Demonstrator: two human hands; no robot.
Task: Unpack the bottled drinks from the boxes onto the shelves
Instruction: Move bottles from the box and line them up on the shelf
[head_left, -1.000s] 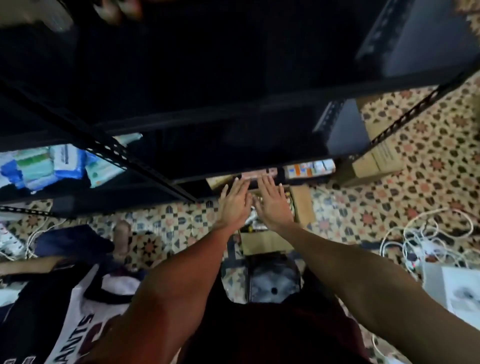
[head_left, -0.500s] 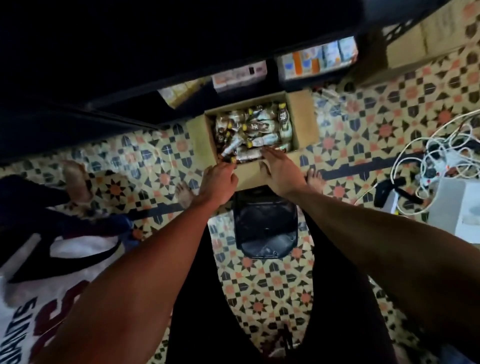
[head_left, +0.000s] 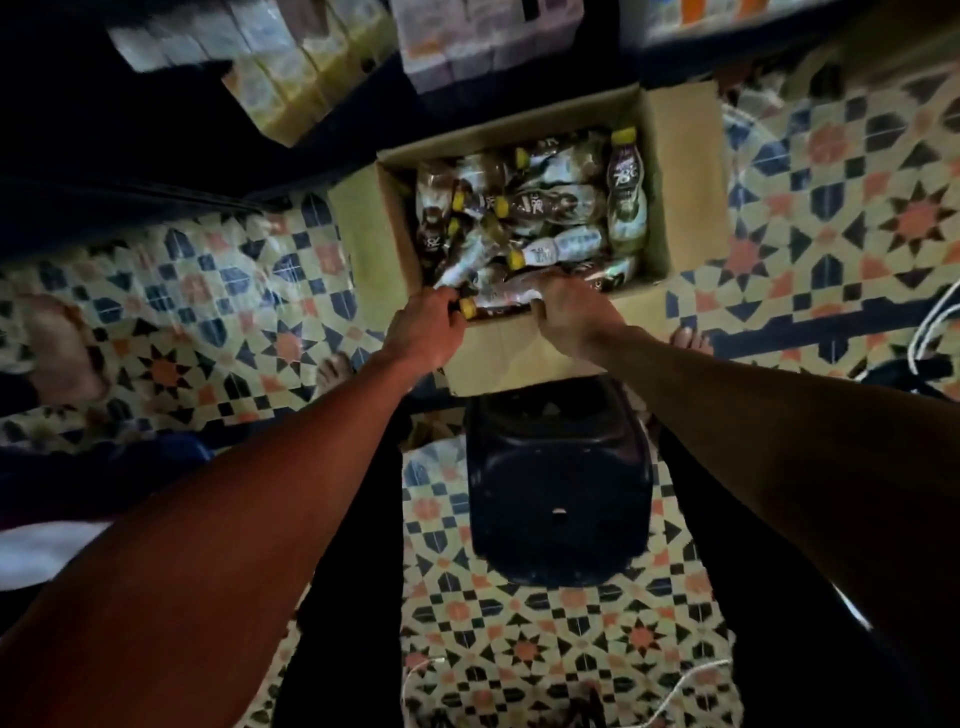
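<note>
My left hand and right hand are both down at the near edge of the box. The box stands open on the tiled floor, close against the dark shelf. Between my hands lies one bottle on its side, along the near wall of the box. Its yellow cap points left. My left fingers are curled in at the cap end, touching it. My right fingers are curled over the other end and cover the base. I cannot tell how far either hand wraps underneath.

The other bottles lie jumbled in the box, dark drinks with yellow caps, most on their sides. One rests against the right wall with its cap toward the shelf. Pale packs sit on the shelf above the box.

A dark stool stands just behind the box, between my arms. A bare foot rests on the tiles far to the left.
</note>
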